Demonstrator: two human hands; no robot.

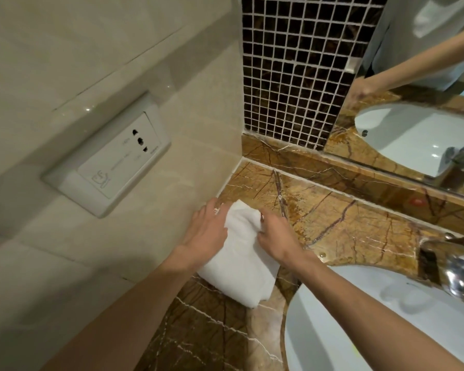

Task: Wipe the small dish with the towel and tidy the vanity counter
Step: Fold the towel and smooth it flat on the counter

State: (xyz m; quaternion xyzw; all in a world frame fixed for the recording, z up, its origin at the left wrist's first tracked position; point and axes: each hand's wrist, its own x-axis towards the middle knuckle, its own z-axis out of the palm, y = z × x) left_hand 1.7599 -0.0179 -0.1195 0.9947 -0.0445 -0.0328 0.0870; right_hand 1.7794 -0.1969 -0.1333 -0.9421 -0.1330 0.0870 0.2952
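Observation:
A white folded towel (pixel 241 259) lies on the brown marble vanity counter (pixel 340 223), close to the left wall. My left hand (pixel 205 234) rests on the towel's left side, fingers on its far edge. My right hand (pixel 277 238) pinches the towel's far right corner. The small dish is not visible; the towel and my hands cover that part of the counter.
A white sink basin (pixel 373 325) lies to the right, with a chrome faucet (pixel 458 266) behind it. A wall socket plate (pixel 110 159) sits on the beige tiled wall at left. Dark mosaic tiles (pixel 292 70) and a mirror (pixel 418 108) stand behind the counter.

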